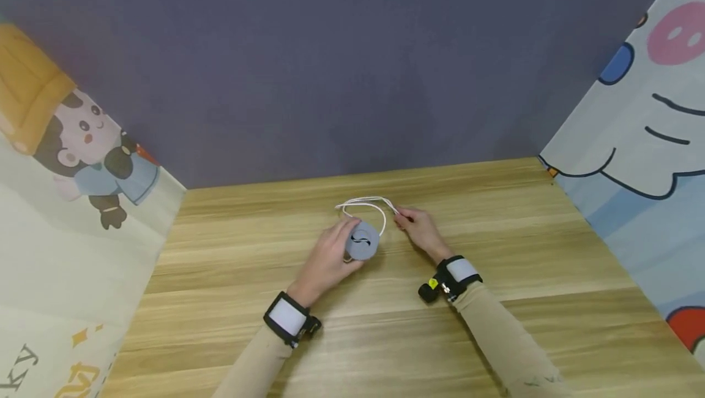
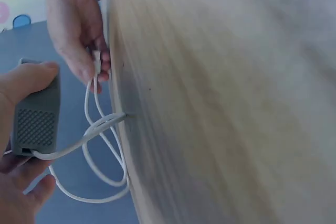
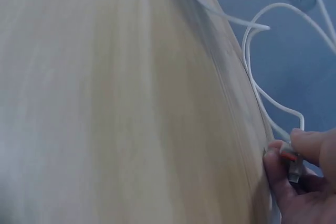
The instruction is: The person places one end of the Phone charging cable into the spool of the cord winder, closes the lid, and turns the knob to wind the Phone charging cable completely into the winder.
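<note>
My left hand [image 1: 326, 258] grips a grey puck-shaped cable case [image 1: 366, 250] by its sides, just above the table. A dark curved mark or slot shows on the case's top. In the left wrist view its side [image 2: 35, 124] has a textured patch. A white cable [image 1: 384, 220] comes out of the case and loops loosely on the far side of it. My right hand [image 1: 420, 230] pinches the plug ends of the cable between thumb and fingers. One metal-tipped plug [image 3: 295, 174] shows in the right wrist view, with an orange spot beside it.
The wooden table [image 1: 220, 300] lies under both hands. A dark grey panel [image 1: 352, 67] rises behind its far edge. Printed cartoon panels stand at the left [image 1: 55, 232] and right [image 1: 633, 141].
</note>
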`<action>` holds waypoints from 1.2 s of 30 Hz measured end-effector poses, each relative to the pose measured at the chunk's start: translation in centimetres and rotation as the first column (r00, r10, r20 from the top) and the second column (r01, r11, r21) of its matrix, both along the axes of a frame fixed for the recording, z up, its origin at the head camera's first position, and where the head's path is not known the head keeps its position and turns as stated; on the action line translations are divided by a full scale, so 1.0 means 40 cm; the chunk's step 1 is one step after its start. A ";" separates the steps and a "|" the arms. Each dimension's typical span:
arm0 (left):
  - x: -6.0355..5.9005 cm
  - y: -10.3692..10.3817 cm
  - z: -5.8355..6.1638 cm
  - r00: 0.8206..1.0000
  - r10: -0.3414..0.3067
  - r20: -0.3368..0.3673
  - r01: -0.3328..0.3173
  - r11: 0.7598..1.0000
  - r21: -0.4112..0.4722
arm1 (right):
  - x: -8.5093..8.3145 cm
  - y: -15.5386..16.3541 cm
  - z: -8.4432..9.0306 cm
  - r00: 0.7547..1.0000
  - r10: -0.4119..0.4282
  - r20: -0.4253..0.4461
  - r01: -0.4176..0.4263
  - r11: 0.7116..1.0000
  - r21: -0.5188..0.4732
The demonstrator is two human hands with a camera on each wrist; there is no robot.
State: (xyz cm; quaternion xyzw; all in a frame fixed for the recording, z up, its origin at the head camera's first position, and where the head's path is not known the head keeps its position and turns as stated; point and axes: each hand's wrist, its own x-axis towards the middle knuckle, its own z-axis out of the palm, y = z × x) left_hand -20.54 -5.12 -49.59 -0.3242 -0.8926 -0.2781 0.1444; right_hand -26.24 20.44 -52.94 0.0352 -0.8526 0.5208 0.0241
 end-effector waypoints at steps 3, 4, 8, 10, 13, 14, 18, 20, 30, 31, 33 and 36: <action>-0.009 0.013 0.000 0.999 -0.048 -0.003 0.047 0.995 -0.088 | -0.003 -0.011 0.000 1.000 0.010 -0.016 -0.009 0.998 0.060; -0.012 0.017 0.003 0.998 -0.062 -0.004 0.061 0.992 -0.109 | -0.004 -0.015 0.000 1.000 0.020 -0.016 -0.019 0.998 0.068; -0.023 0.039 0.018 0.994 -0.102 -0.030 0.095 0.978 -0.188 | -0.006 -0.026 0.003 0.999 0.034 -0.004 -0.033 0.997 0.063; -0.026 0.048 0.027 0.993 -0.112 -0.039 0.100 0.969 -0.227 | -0.008 -0.029 0.004 1.000 0.030 0.001 -0.030 0.998 0.051; -0.026 0.057 0.031 0.992 -0.119 -0.034 0.105 0.955 -0.278 | -0.010 -0.031 0.006 0.999 0.020 0.029 -0.022 0.999 0.039; -0.025 0.059 0.031 0.992 -0.120 -0.034 0.105 0.951 -0.291 | -0.010 -0.031 0.007 0.999 0.019 0.042 -0.021 0.999 0.035; -0.021 0.069 0.026 0.991 -0.125 -0.040 0.104 0.934 -0.341 | -0.011 -0.031 0.014 0.996 0.029 0.085 -0.028 1.000 -0.009; -0.021 0.074 0.022 0.991 -0.128 -0.038 0.105 0.923 -0.370 | -0.010 -0.030 0.016 0.994 0.027 0.106 -0.023 0.999 -0.039; -0.025 0.103 -0.001 0.991 -0.122 0.060 0.135 0.898 -0.419 | -0.003 -0.026 0.011 0.997 0.046 0.065 -0.045 0.999 -0.016; -0.025 0.103 -0.002 0.991 -0.115 0.071 0.134 0.901 -0.413 | -0.001 -0.025 0.011 0.997 0.045 0.057 -0.045 0.999 -0.009; -0.026 0.103 -0.004 0.991 -0.104 0.081 0.128 0.905 -0.405 | 0.004 -0.023 0.012 0.998 0.042 0.044 -0.042 0.999 0.003; -0.026 0.101 -0.004 0.991 -0.098 0.096 0.127 0.915 -0.383 | 0.009 -0.019 0.014 0.999 0.040 0.035 -0.041 0.999 0.017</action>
